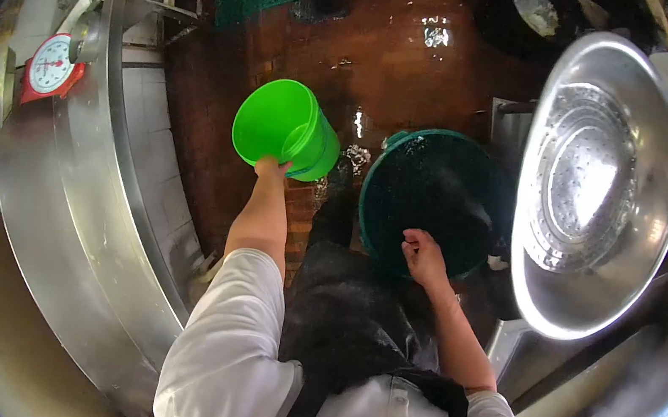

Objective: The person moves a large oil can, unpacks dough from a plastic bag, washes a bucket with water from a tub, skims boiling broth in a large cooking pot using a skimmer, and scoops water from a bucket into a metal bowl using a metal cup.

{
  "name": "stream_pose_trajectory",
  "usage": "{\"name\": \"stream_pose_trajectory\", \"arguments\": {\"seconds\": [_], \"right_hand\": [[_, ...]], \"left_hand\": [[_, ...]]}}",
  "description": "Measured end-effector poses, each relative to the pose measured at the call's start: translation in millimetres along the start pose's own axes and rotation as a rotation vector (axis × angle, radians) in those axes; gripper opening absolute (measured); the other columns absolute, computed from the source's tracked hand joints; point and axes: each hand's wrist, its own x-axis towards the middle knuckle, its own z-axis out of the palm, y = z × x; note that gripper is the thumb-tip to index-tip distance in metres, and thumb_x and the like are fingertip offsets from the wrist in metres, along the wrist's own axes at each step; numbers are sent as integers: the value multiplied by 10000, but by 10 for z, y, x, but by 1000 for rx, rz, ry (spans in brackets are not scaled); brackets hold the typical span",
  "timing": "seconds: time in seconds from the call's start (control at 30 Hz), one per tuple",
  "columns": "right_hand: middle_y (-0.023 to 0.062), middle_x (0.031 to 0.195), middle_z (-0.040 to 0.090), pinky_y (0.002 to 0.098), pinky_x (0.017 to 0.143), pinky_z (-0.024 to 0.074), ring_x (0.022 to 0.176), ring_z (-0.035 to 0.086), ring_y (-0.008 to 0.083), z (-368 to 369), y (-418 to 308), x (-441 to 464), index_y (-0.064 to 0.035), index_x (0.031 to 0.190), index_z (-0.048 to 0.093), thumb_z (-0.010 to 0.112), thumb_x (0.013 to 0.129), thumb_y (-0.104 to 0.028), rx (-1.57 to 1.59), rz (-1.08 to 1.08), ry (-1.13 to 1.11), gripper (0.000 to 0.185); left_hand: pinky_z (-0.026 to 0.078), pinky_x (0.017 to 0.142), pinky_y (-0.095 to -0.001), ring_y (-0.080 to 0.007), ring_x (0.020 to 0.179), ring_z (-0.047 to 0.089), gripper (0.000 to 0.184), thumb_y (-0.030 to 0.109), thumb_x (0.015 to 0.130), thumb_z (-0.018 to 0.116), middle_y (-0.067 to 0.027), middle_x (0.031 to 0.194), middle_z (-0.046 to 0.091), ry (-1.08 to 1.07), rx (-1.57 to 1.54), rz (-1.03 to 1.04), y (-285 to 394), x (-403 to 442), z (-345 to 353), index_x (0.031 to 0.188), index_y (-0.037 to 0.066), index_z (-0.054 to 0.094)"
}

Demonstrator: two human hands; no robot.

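With the left hand (273, 168) gripping the near rim of the tilted lime-green bucket (324, 146), left of the dark green tub (365, 192), a firm pinch and steady wrist should limit swinging; the right hand (426, 262) hangs loosely curled, apparently empty, over the tub's near edge.

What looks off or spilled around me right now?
The brown floor looks wet: it shines, with bright glints around the green bucket in your left hand. I can't tell whether that's a spill. Nothing looks damaged.

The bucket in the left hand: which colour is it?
Bright green, in the head view.
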Motion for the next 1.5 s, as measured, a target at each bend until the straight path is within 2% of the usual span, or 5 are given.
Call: {"name": "stream_pose_trajectory", "arguments": {"seconds": [0.23, 0.5, 0.6, 0.87, 1.5], "right_hand": [[164, 1029, 651, 390, 819, 530, 946, 662, 313, 519, -286, 415, -32, 1131, 631, 630, 882, -80, -65, 99, -61, 253], [156, 1030, 648, 363, 816, 526, 915, 659, 280, 937, -759, 845, -2, 1124, 629, 631, 892, -74, -171, 110, -142, 242], [157, 1054, 642, 361, 821, 526, 907, 657, 282, 1106, -657, 877, -7, 1130, 630, 632, 889, -77, -139, 51, -132, 251], [153, 1035, 651, 362, 809, 533, 904, 663, 289, 1249, -743, 750, -13, 1127, 638, 580, 876, -24, -108, 140, -112, 258], [186, 1071, 656, 426, 835, 533, 956, 649, 368, 949, 90, 375, -52, 1121, 644, 634, 851, -99, -40, 86, 65, 274]], "left_hand": [[556, 844, -437, -340, 1108, 610, 739, 612, 886, 589, -160, 1312, 578, -58, 1992, 564, 679, 1399, -288, 1318, 14, 555], [571, 814, -432, -345, 1052, 636, 614, 560, 930, 548, -177, 1231, 621, 139, 1925, 742, 2075, 2527, -659, 1223, 26, 617], [623, 858, -500, -437, 1119, 566, 433, 159, 1034, 387, -200, 1393, 448, -64, -497, 162, 2487, 2568, -608, 1448, 43, 346], [615, 848, -482, -424, 1058, 633, 521, 114, 1015, 341, -316, 1324, 473, -247, -335, 67, 2581, 2585, -315, 1508, 46, 187], [619, 645, -396, -288, 820, 714, 583, 307, 987, 588, -188, 1126, 661, -480, 736, -100, -610, 660, -630, 1472, 104, 337]]}}
